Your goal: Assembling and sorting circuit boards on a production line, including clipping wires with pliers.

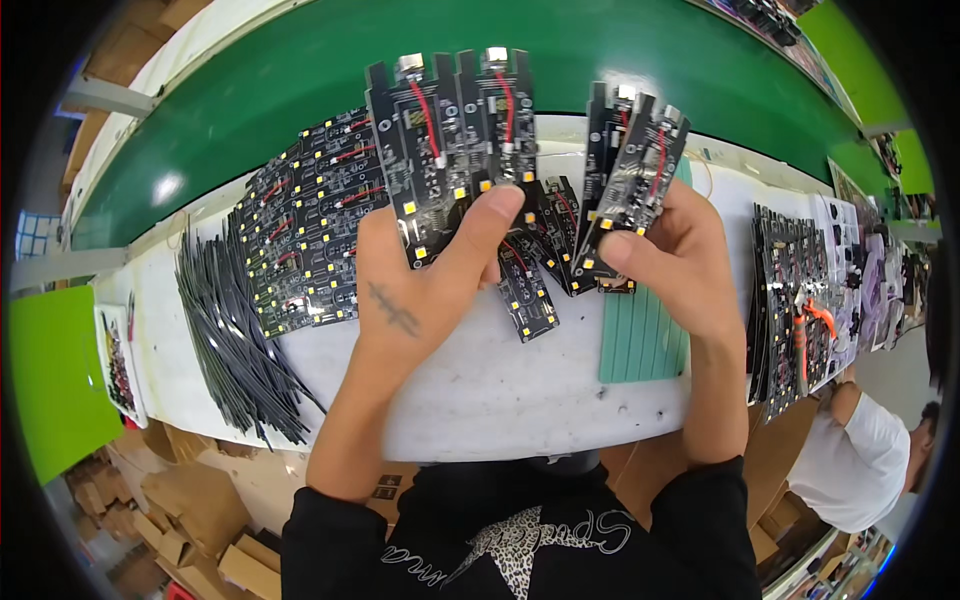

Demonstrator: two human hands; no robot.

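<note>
Left hand (415, 290): our grip is closed on two black boards (455, 140), fanned upright above the tabletop (500, 390).
Right hand (670, 265): our grip pinches a second pair (635, 165).
Tabletop: board stack (310, 215), black ties (225, 330), green mat (640, 345).

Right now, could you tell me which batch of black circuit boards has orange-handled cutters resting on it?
The stack of circuit boards at the table's right edge; the orange-handled cutters lie on it, unlike the left spread.
</note>
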